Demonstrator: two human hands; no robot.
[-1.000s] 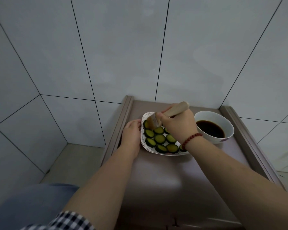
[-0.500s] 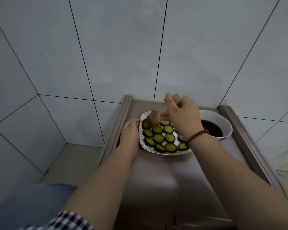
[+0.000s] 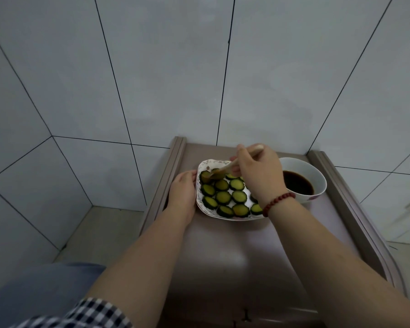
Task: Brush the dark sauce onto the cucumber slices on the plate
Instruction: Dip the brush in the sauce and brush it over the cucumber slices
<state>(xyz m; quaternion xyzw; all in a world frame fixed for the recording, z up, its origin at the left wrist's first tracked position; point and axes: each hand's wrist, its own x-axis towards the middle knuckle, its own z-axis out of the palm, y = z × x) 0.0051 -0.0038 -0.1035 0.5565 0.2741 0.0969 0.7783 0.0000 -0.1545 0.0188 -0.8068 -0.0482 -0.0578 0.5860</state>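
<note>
The cucumber slices (image 3: pixel 223 197), about fourteen visible, lie in rows on one white plate (image 3: pixel 205 165). The brush (image 3: pixel 219 173), lifted half a second ago, has come down onto the far-left slices, so coating is under way there. The right hand (image 3: pixel 258 176) grips its handle; the left hand (image 3: pixel 183 190) clasps the plate's edge. One bowl of dark sauce (image 3: pixel 297 185) stands just right.

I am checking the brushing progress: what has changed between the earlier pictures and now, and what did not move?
The right hand swung the brush up off the far-left cucumber slices, then lowered its bristles back onto them. It kept its grip throughout. The left hand stayed on the plate edge; the sauce bowl did not move.
</note>
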